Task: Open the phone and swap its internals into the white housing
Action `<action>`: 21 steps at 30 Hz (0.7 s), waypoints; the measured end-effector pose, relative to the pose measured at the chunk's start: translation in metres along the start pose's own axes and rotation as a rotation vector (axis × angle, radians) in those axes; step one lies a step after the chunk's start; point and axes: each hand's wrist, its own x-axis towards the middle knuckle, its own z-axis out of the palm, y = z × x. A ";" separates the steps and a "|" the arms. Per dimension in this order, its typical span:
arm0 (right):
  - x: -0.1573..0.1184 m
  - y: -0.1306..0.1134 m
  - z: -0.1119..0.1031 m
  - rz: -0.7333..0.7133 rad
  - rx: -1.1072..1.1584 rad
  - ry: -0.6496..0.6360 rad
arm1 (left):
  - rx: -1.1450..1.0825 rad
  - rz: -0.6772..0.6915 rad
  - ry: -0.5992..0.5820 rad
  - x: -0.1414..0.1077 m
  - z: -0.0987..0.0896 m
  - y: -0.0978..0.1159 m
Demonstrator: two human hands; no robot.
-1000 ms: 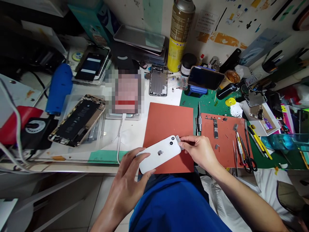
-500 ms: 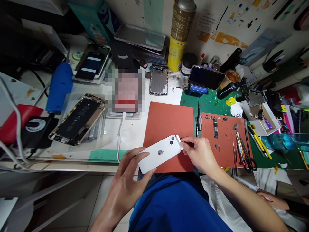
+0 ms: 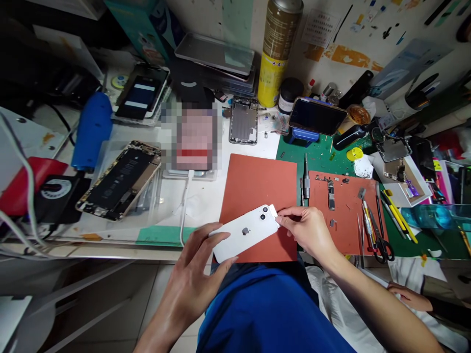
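Observation:
A white phone [image 3: 241, 236] lies tilted over the front of the red-brown mat [image 3: 263, 179], its back with two lenses facing up. My left hand [image 3: 198, 269] holds its lower left end between thumb and fingers. At the camera end, my right hand [image 3: 307, 228] pinches a small white flat piece [image 3: 273, 212] against the phone's short edge. Part of that piece is hidden by the fingertips.
Left, an opened phone [image 3: 121, 181] and a white cable [image 3: 186, 206]. Behind, a spray can [image 3: 272, 73] and a propped phone [image 3: 317, 116]. Right, a screwdriver [image 3: 306, 179], scissors [image 3: 382, 247] and a second mat [image 3: 346, 215] with parts. Another person's hand [image 3: 412, 296] is lower right.
The white piece shows more flatly along the phone's camera end, with the right fingers still pinching it. The left hand keeps its hold. The whole view has shifted slightly.

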 end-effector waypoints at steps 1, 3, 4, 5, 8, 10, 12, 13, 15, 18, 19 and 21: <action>0.000 -0.001 0.000 -0.003 -0.007 -0.001 | 0.004 0.002 -0.001 0.000 0.000 0.000; 0.000 -0.002 0.000 0.003 -0.014 -0.011 | 0.010 0.004 -0.004 -0.001 0.000 0.000; 0.000 -0.003 0.000 0.004 -0.017 -0.014 | 0.015 0.004 -0.006 -0.001 -0.001 0.000; -0.001 -0.003 -0.001 -0.001 -0.021 -0.012 | 0.018 0.005 -0.004 -0.001 -0.001 0.000; -0.004 -0.002 0.000 -0.059 -0.036 0.013 | 0.015 0.014 0.015 -0.001 -0.001 0.002; -0.006 0.000 0.000 -0.103 -0.035 0.026 | 0.007 0.032 0.039 -0.002 0.000 0.003; -0.009 0.001 0.001 -0.153 -0.017 0.038 | 0.001 0.055 0.056 -0.004 0.001 0.004; -0.010 0.002 0.002 -0.181 -0.006 0.045 | -0.003 0.066 0.063 -0.005 0.001 0.005; -0.011 0.003 0.003 -0.237 0.003 0.057 | -0.012 0.093 0.072 -0.006 0.002 0.005; -0.009 0.004 0.003 -0.274 -0.001 0.055 | -0.016 0.136 0.088 -0.007 0.001 0.004; -0.007 0.004 0.002 -0.268 0.001 0.043 | -0.012 0.150 0.093 -0.008 0.001 0.004; -0.004 0.003 0.000 -0.231 0.012 0.010 | -0.009 0.172 0.105 -0.007 0.001 0.003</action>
